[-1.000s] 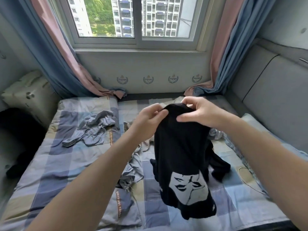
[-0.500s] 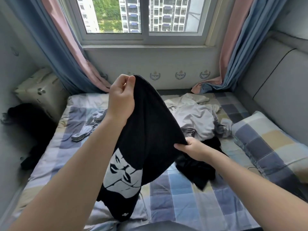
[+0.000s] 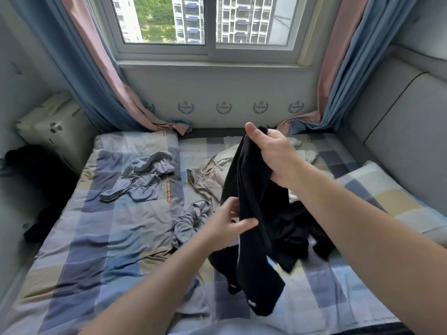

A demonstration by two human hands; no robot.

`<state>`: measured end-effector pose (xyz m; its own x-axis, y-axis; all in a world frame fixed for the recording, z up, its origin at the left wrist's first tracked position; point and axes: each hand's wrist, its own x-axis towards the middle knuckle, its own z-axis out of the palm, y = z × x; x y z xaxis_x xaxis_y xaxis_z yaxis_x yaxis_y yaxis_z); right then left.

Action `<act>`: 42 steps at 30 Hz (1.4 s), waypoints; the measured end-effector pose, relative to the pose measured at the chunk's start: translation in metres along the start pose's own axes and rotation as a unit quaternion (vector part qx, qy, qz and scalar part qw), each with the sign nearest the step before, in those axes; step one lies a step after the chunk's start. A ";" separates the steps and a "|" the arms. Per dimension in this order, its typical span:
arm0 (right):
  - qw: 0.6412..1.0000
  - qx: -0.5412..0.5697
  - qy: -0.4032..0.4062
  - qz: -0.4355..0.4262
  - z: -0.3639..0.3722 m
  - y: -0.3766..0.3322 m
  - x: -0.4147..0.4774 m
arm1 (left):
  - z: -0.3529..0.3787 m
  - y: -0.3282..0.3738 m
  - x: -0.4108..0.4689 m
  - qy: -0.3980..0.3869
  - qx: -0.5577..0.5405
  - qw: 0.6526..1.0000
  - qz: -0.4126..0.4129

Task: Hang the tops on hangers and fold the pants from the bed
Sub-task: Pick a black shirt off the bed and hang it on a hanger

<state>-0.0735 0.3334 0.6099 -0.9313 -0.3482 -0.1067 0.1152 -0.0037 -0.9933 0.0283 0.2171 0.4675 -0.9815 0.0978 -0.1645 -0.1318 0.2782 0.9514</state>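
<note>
Black top point(image 3: 254, 213) swapped hands: my right hand point(image 3: 273, 153) now grips it up high over the bed point(image 3: 108, 238), my left hand point(image 3: 227, 223) pinches it lower, so I think a hanger comes next.

You are holding a black top point(image 3: 254, 189) of matt, soft cloth, while the checked bedsheet point(image 3: 108, 238) is lying wrinkled and matt and the curtains point(image 3: 350, 68) are showing a faint smooth sheen.
</note>
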 end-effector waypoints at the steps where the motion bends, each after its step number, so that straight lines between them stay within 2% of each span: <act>1: 1.000 0.003 0.011 0.012 -0.003 -0.004 0.000 | 0.011 -0.001 0.004 -0.002 0.015 1.000 -0.011; 4: 0.998 0.038 0.043 0.026 -0.017 -0.014 0.003 | 0.035 0.004 0.016 0.034 0.028 0.999 -0.008; 7: 0.990 0.078 0.118 0.016 -0.039 -0.020 0.009 | 0.042 0.011 0.024 0.061 0.046 0.997 0.004; 9: 0.989 0.084 0.126 0.002 -0.058 -0.016 0.009 | 0.040 0.015 0.026 0.071 0.041 0.997 0.008; 11: 0.993 -0.014 0.116 0.030 -0.075 -0.005 0.000 | 0.038 0.021 0.028 0.089 -0.003 0.996 0.001; 13: 0.983 -0.115 0.141 0.038 -0.087 0.016 -0.015 | 0.038 0.031 0.029 0.101 -0.072 0.992 -0.005; 18: 0.968 -0.188 0.150 -0.075 -0.081 0.077 -0.071 | 0.033 0.058 0.032 0.120 -0.169 0.978 -0.009; 21: 0.955 -0.223 0.175 -0.086 -0.062 0.118 -0.101 | 0.021 0.071 0.028 0.138 -0.191 0.972 -0.010; 25: 0.980 -0.184 0.073 0.032 -0.026 0.150 -0.121 | 0.001 0.088 0.021 0.170 -0.200 0.965 -0.010; 29: 0.977 -0.197 -0.028 0.081 0.002 0.162 -0.116 | -0.014 0.103 0.007 0.186 -0.216 0.958 0.007; 32: 0.963 -0.254 0.009 0.089 0.009 0.168 -0.103 | -0.025 0.110 -0.001 0.203 -0.251 0.946 0.024; 35: 0.953 -0.290 0.038 0.083 -0.005 0.161 -0.084 | -0.045 0.108 -0.003 0.253 -0.277 0.926 0.034; 38: 0.963 -0.263 0.018 0.051 -0.017 0.137 -0.068 | -0.066 0.094 0.001 0.281 -0.291 0.914 0.027; 40: 0.979 -0.193 0.032 0.052 -0.020 0.116 -0.055 | -0.071 0.080 0.001 0.244 -0.240 0.939 0.000; 42: 0.987 -0.106 0.077 0.097 -0.021 0.099 -0.037 | -0.063 0.061 -0.003 0.171 -0.167 0.970 -0.046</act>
<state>-0.0346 0.3660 0.5147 -0.9422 -0.1772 -0.2842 0.2361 0.2503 -0.9389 0.0148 0.1738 0.5421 -0.9449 -0.2509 -0.2104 -0.2021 -0.0589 0.9776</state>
